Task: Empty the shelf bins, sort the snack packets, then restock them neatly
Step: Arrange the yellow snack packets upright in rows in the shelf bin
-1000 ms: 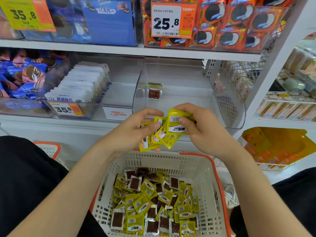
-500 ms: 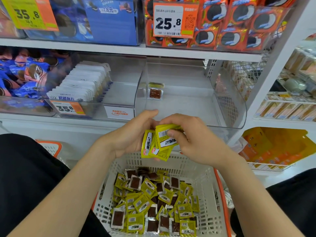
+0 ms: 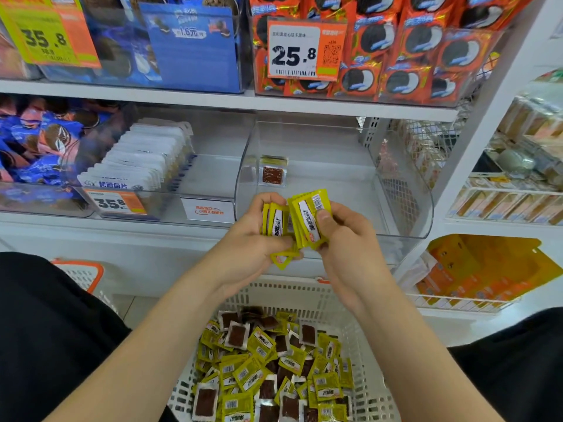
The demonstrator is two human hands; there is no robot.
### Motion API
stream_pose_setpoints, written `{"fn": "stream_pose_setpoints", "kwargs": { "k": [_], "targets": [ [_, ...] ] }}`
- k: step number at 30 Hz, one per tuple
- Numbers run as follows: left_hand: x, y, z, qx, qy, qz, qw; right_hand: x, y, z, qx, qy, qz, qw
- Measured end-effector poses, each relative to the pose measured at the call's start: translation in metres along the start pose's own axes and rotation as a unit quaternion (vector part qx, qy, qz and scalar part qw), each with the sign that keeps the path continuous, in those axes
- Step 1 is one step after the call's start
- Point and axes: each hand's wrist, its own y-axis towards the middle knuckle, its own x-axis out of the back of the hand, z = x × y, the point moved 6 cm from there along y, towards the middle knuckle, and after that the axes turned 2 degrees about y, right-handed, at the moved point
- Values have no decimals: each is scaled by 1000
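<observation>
A row of white packets [image 3: 137, 166] is seen at the left. A stack of yellow packets [image 3: 274, 222] is gripped by the left hand [image 3: 253, 239], fingers curled round it. Just beside it, a second stack [image 3: 309, 217] is pinched under the thumb of the right hand [image 3: 347, 245]. Behind, 1 packet [image 3: 272, 173] is stood in the clear bin [image 3: 396, 178]. Below, loose packets [image 3: 274, 370] are heaped in the white basket [image 3: 304, 295].

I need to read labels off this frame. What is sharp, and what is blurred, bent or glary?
Head view: the 25.8 price tag reads sharply; the 35.8 tag top left and the blue packets are smeared; the right shelf post leans, wide-angle distortion; the clear bin wall carries pale reflections; print on the held yellow packets is soft.
</observation>
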Motion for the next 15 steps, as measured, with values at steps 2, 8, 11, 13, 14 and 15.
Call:
{"fn": "stream_pose_setpoints", "kwargs": {
  "k": [2, 8, 11, 13, 14, 15],
  "targets": [
    [-6, 1, 0, -7, -68, -12, 998, -9, -5, -1, -4, -14, 4, 1000],
    [-23, -5, -3, -23, -157, -29, 987, -13, -1, 0, 91, -232, -19, 968],
    [-25, -9, -13, -36, -137, 4, 990, -4, 1, 13, 112, -233, -36, 965],
    [-25, -10, -18, -46, -103, 9, 994, 2, -5, 26, 165, -214, -64, 961],
    [-24, -8, -19, -51, -95, -3, 994, 1, -9, 34, 206, -245, -62, 945],
    [-23, -8, -20, -56, -97, -19, 994, -3, -12, 37, 235, -279, -42, 930]
  ]
}}
